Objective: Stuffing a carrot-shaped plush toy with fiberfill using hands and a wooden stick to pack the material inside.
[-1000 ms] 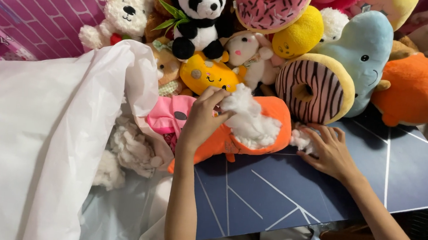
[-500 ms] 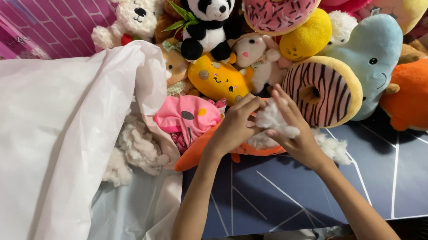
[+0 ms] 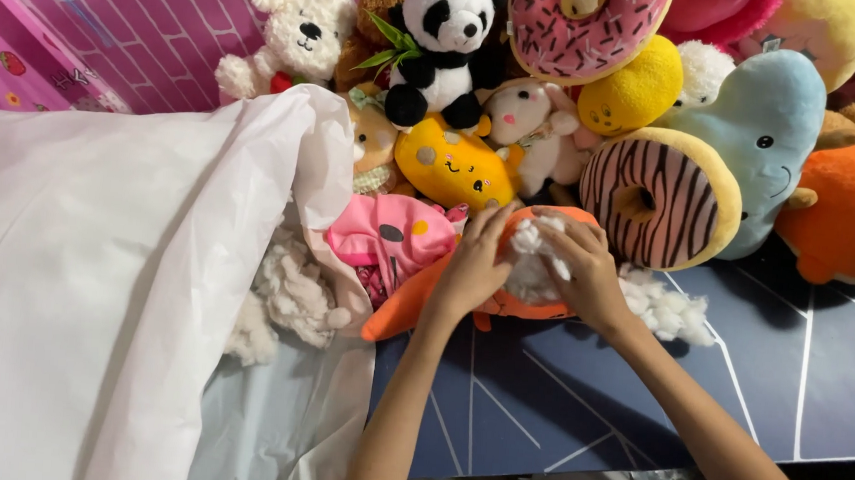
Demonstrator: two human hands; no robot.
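The orange toy (image 3: 489, 294) lies on the blue table (image 3: 738, 392), in front of a pile of stuffed animals. The left hand (image 3: 473, 263) is curled around the toy's cloth skin and holds it. The right hand (image 3: 586, 271) has its fingers bent over a clump of white fluff (image 3: 532, 247) at the toy's opening. The toy looks soft, floppy and light. The fluff looks light too and may pull apart, so the cloth edge seems the best place to hold. More fluff (image 3: 669, 307) sits on the table. A big white bag (image 3: 94, 277) lies on the left, by a pink brick wall (image 3: 152, 20).
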